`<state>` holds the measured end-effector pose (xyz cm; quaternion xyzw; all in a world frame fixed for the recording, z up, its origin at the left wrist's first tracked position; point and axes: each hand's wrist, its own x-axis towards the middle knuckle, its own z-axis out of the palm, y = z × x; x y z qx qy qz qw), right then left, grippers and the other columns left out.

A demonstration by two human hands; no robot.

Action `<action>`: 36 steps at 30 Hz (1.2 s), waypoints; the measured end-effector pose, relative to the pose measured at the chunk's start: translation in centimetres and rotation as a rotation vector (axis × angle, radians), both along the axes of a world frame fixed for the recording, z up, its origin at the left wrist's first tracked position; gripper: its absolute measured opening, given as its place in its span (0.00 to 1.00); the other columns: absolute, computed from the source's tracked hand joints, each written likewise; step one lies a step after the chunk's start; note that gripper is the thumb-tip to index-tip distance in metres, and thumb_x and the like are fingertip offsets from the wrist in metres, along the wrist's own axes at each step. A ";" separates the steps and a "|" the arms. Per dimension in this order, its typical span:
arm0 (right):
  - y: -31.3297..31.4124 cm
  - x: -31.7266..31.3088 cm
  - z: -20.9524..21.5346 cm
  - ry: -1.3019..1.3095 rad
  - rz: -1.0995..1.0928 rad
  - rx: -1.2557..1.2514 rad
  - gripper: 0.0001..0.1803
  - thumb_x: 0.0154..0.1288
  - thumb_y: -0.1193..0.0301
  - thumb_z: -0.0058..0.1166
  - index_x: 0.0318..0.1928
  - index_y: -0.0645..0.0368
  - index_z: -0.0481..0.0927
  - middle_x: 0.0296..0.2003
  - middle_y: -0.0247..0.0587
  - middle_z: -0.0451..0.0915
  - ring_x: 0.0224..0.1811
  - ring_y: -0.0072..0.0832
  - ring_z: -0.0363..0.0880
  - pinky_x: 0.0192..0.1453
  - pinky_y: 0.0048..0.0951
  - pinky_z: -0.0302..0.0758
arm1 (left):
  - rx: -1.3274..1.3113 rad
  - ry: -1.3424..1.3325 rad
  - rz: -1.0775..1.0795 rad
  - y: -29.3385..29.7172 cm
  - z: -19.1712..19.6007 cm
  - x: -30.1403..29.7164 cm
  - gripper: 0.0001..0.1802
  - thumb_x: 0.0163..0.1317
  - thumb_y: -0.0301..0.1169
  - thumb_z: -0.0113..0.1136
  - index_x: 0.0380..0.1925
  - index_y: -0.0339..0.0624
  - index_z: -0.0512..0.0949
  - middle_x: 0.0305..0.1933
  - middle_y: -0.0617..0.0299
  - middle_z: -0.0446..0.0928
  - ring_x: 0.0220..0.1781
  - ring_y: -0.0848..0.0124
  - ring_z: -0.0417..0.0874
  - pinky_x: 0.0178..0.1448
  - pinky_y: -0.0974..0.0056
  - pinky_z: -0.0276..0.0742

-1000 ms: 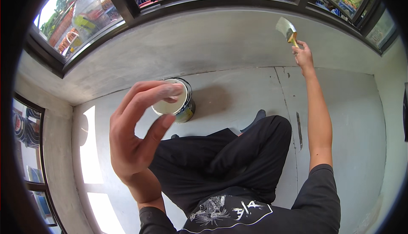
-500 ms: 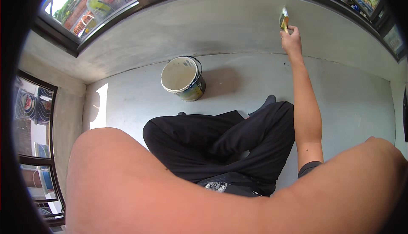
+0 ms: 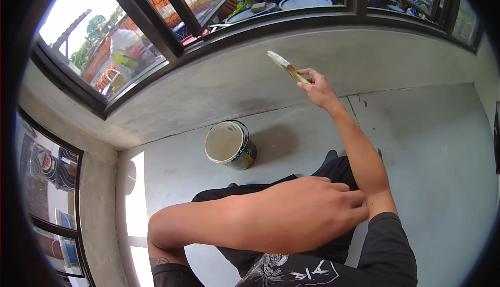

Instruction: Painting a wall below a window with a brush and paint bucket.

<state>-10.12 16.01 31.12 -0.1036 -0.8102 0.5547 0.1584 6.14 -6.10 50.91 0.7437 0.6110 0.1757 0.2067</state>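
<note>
In front of the grey wall point(image 3: 219, 83), my right hand point(image 3: 319, 90) is closed around the wooden handle of a paintbrush point(image 3: 290, 70). The white-coated bristles point up and left, near the wall's surface; whether they touch it I cannot tell. My left arm crosses over my lap. At its end my left hand point(image 3: 312, 211) is back up, fingers bent and slightly apart, the tips beside my right arm near the elbow. Nothing shows in it. An open paint bucket point(image 3: 246, 156) with whitish smears inside stands on the floor, left of my right hand.
Dark-framed windows point(image 3: 219, 44) run above the wall, and another window point(image 3: 54, 229) is at the left. My crossed legs in black trousers point(image 3: 333, 175) are on the grey floor point(image 3: 427, 156). A dark crack point(image 3: 354, 108) marks the floor near the wall.
My right hand has moved left and lower along the wall with the paintbrush, which now tilts left. My left hand has come into view beside the right arm. The view has tilted up.
</note>
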 end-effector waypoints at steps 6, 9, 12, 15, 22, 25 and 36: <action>16.2 3.1 -2.2 0.057 -0.344 -0.324 0.22 0.66 0.67 0.61 0.59 0.55 0.80 0.31 0.31 0.78 0.32 0.19 0.72 0.38 0.26 0.70 | -0.288 -0.492 0.746 -12.1 -14.3 -9.6 0.13 0.70 0.37 0.66 0.45 0.39 0.80 0.43 0.61 0.84 0.47 0.69 0.85 0.48 0.61 0.80; 20.3 4.9 -1.9 0.088 -0.519 -0.298 0.22 0.65 0.67 0.61 0.59 0.55 0.80 0.30 0.31 0.78 0.29 0.21 0.73 0.35 0.28 0.70 | -0.227 -0.767 1.087 -19.1 -21.8 -11.9 0.11 0.70 0.35 0.66 0.40 0.38 0.80 0.32 0.66 0.82 0.37 0.76 0.83 0.42 0.69 0.78; 21.5 5.3 -1.6 0.082 -0.711 -0.147 0.22 0.64 0.67 0.62 0.59 0.56 0.80 0.31 0.36 0.81 0.31 0.26 0.78 0.37 0.32 0.74 | -0.097 -0.894 1.184 -20.5 -26.0 -12.9 0.11 0.71 0.35 0.65 0.36 0.40 0.78 0.27 0.67 0.78 0.30 0.78 0.79 0.37 0.70 0.75; 20.7 4.4 -1.5 0.071 -0.770 0.009 0.23 0.64 0.66 0.62 0.59 0.56 0.79 0.32 0.42 0.83 0.35 0.32 0.82 0.41 0.36 0.76 | -0.013 -0.957 1.163 -18.7 -28.3 -13.1 0.13 0.73 0.36 0.62 0.32 0.41 0.76 0.25 0.68 0.76 0.26 0.79 0.76 0.32 0.71 0.72; 6.8 1.8 0.2 0.002 -0.346 0.105 0.22 0.66 0.67 0.60 0.60 0.55 0.78 0.32 0.39 0.82 0.35 0.30 0.82 0.42 0.35 0.77 | 0.133 -0.967 1.290 -20.8 -29.9 -13.6 0.16 0.76 0.37 0.58 0.27 0.45 0.73 0.22 0.71 0.70 0.22 0.81 0.69 0.29 0.72 0.66; 7.3 3.3 1.0 -0.030 -0.166 0.051 0.22 0.66 0.68 0.60 0.60 0.54 0.78 0.30 0.35 0.80 0.32 0.23 0.78 0.40 0.31 0.76 | 0.143 -0.942 1.267 -20.2 -30.0 -13.4 0.16 0.75 0.39 0.58 0.28 0.45 0.73 0.24 0.71 0.70 0.23 0.81 0.70 0.29 0.72 0.67; 25.8 6.5 -1.0 0.163 -0.576 -0.478 0.23 0.66 0.71 0.62 0.61 0.55 0.78 0.31 0.31 0.76 0.19 0.12 0.63 0.19 0.21 0.55 | 0.158 -0.940 1.320 -19.8 -29.5 -13.5 0.16 0.77 0.39 0.57 0.30 0.43 0.75 0.25 0.69 0.73 0.24 0.79 0.73 0.30 0.72 0.68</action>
